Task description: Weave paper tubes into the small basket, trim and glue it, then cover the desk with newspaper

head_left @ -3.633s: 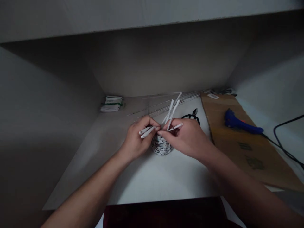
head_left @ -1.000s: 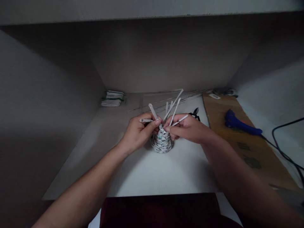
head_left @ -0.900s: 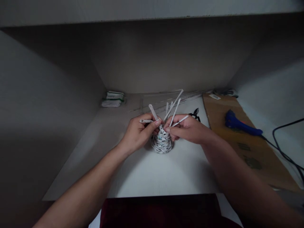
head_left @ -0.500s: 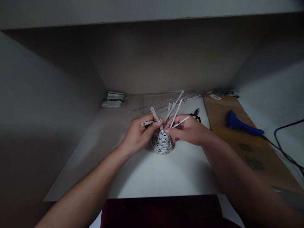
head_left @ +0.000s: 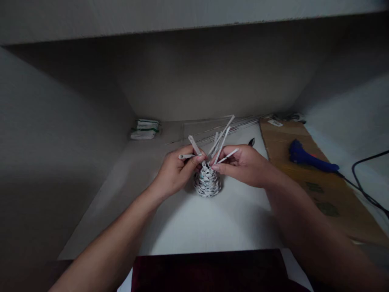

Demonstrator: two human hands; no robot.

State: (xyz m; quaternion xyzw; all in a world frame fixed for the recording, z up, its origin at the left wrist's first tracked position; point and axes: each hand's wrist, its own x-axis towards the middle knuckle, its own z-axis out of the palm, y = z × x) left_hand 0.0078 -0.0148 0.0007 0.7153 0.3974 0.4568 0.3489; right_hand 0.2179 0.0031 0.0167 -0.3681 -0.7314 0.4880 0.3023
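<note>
A small round vessel (head_left: 207, 186) woven from rolled paper strips, white with dark print, stands on the white surface between my hands. Several paper tubes (head_left: 223, 140) stick up and outward from its narrow top. My left hand (head_left: 181, 166) is closed at the top left of the weave, thumb and fingers pinching a paper tube (head_left: 194, 145). On the other side my right hand (head_left: 240, 164) pinches a paper tube (head_left: 228, 155) near the vessel's rim. The fingertips partly hide the top of the weave.
Brown cardboard (head_left: 316, 190) lies at the right with a blue glue gun (head_left: 313, 158) and its black cable (head_left: 361, 190). Thin rods (head_left: 209, 133) lie along the back. A white and green packet (head_left: 145, 129) sits back left. Dark-handled pliers (head_left: 251, 142) show partly behind my right hand.
Both hands have shifted slightly at the vessel's top, still pinching paper tubes. The upright tubes lean a little further left, and my right hand covers more of the pliers.
</note>
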